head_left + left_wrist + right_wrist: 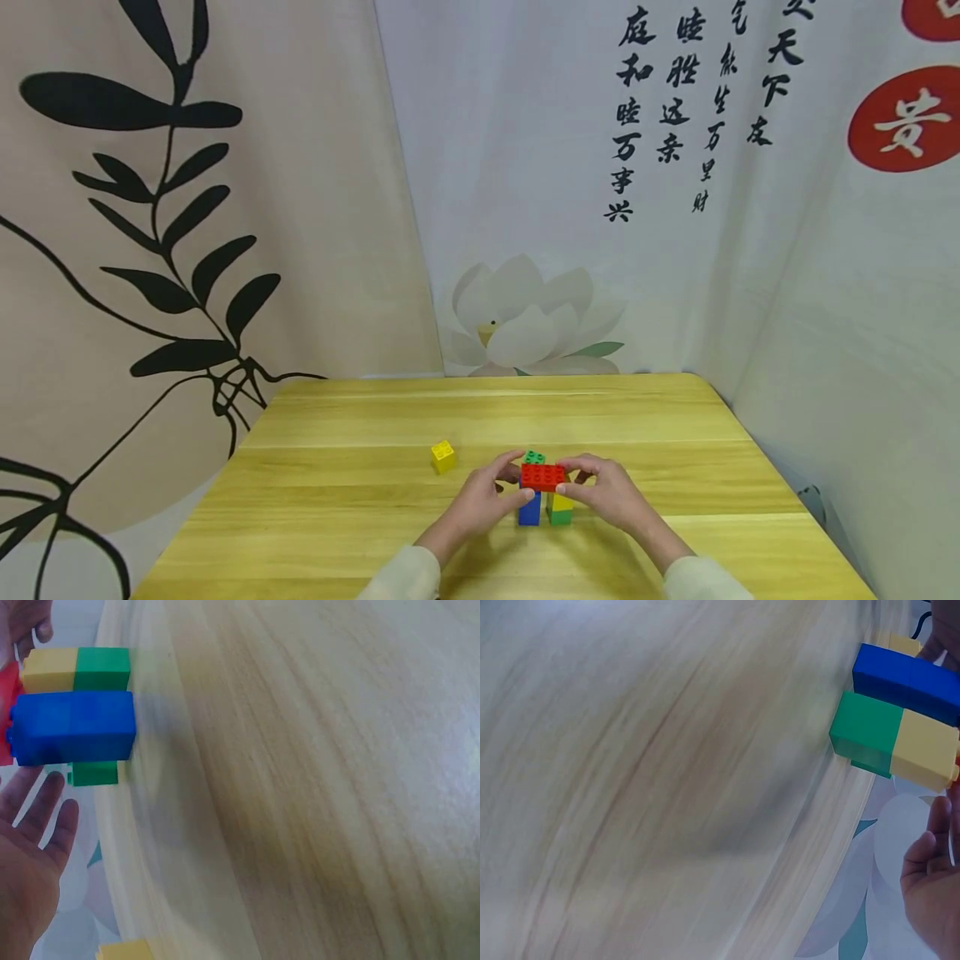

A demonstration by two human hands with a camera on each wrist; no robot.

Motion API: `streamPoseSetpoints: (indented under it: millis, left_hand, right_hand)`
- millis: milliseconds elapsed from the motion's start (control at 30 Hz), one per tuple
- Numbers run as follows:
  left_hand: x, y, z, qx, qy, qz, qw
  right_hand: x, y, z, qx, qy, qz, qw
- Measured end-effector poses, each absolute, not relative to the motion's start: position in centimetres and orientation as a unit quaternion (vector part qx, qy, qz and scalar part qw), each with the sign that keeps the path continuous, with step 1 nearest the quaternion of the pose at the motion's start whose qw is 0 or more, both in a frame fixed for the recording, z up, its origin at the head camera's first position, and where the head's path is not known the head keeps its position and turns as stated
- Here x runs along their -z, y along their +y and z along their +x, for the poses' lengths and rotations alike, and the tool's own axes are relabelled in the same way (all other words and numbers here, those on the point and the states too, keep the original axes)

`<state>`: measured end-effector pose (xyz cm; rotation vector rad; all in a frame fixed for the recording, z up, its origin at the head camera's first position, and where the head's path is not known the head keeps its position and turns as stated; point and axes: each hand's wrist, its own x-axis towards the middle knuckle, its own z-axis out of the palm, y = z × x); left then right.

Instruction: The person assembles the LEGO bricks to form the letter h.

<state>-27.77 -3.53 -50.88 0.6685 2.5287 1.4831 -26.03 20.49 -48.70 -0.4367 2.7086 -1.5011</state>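
Observation:
A red toy building brick [543, 477] lies across the top of two short columns. Under its left end stand blue bricks [528, 512]; under its right end a yellow brick [561, 502] sits on a green brick [561, 517]. My left hand [483, 497] pinches the red brick at its left end, thumb in front. At the opposite end my right hand [606, 492] grips it between thumb and fingers. Behind the red brick a studded green brick [534, 457] shows its top. In the left wrist view the blue column [75, 727] lies close to the left fingers.
A loose yellow brick [443, 456] lies on the wooden table [337, 500], behind and left of the hands. Past the table's back edge hangs a printed curtain [525, 208] with leaves, a flower and writing.

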Motion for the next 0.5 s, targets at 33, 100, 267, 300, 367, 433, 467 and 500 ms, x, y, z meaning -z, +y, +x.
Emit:
streamPoseSetpoints:
  millis: [33, 100, 267, 300, 367, 433, 467, 500]
  left_hand:
    - [50.84, -3.54, -27.74, -0.492, 0.839, 0.225, 0.059]
    - [50.68, -3.53, -27.67, -0.495, 0.836, 0.232, 0.047]
    - [50.49, -3.53, -27.53, -0.493, 0.837, 0.234, 0.035]
    - [50.47, -3.56, -27.53, -0.493, 0.837, 0.236, 0.033]
    - [50.45, -3.61, -27.52, -0.495, 0.836, 0.237, 0.033]
    - [50.42, -3.63, -27.55, -0.493, 0.836, 0.239, 0.033]
    - [50.39, -3.63, -27.56, -0.491, 0.837, 0.239, 0.034]
    - [50.33, -3.62, -27.56, -0.487, 0.839, 0.24, 0.035]
  right_hand:
    - [48.7, 20.54, -26.03, 0.48, 0.866, -0.141, 0.007]
    - [48.69, 20.6, -26.06, 0.48, 0.866, -0.142, 0.008]
    - [48.66, 20.61, -26.12, 0.482, 0.864, -0.145, 0.017]
    - [48.66, 20.6, -26.14, 0.482, 0.864, -0.145, 0.018]
    - [48.64, 20.57, -26.14, 0.482, 0.864, -0.144, 0.022]
    - [48.63, 20.55, -26.12, 0.482, 0.864, -0.142, 0.026]
    - [48.62, 20.55, -26.08, 0.484, 0.863, -0.142, 0.028]
    - [48.62, 20.56, -26.04, 0.486, 0.862, -0.14, 0.029]
